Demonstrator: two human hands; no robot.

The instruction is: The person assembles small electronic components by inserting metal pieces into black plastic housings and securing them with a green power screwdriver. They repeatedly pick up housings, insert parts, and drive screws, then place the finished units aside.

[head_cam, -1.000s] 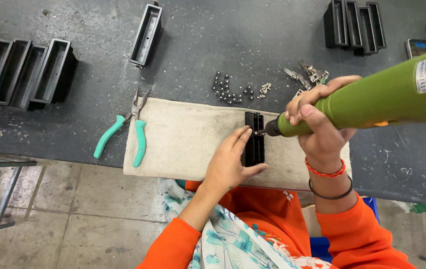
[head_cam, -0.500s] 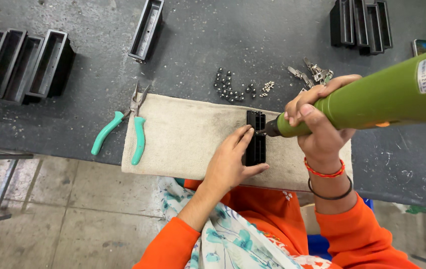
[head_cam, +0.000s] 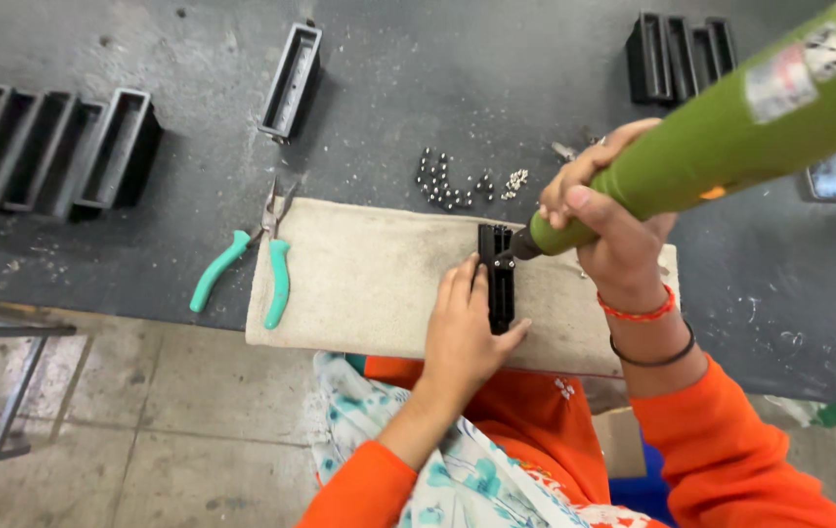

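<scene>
My right hand [head_cam: 608, 220] grips a green electric screwdriver [head_cam: 730, 127], whose tip meets the top of a narrow black plastic part [head_cam: 502, 279]. That part lies on a beige cloth pad [head_cam: 369, 279] at the near edge of the dark workbench [head_cam: 437, 98]. My left hand [head_cam: 465, 328] presses against the part's left side and lower end, holding it on the pad.
Teal-handled pliers [head_cam: 261, 259] lie across the pad's left edge. Small dark balls and screws [head_cam: 457, 181] sit behind the pad. One black tray [head_cam: 293, 80] lies alone, several more [head_cam: 46, 147] line the left, and others [head_cam: 682, 54] stand at the back right. A phone [head_cam: 833, 176] lies right.
The screwdriver's tip stays on the black part and both hands keep their hold. The view has shifted slightly; nothing on the bench has moved.
</scene>
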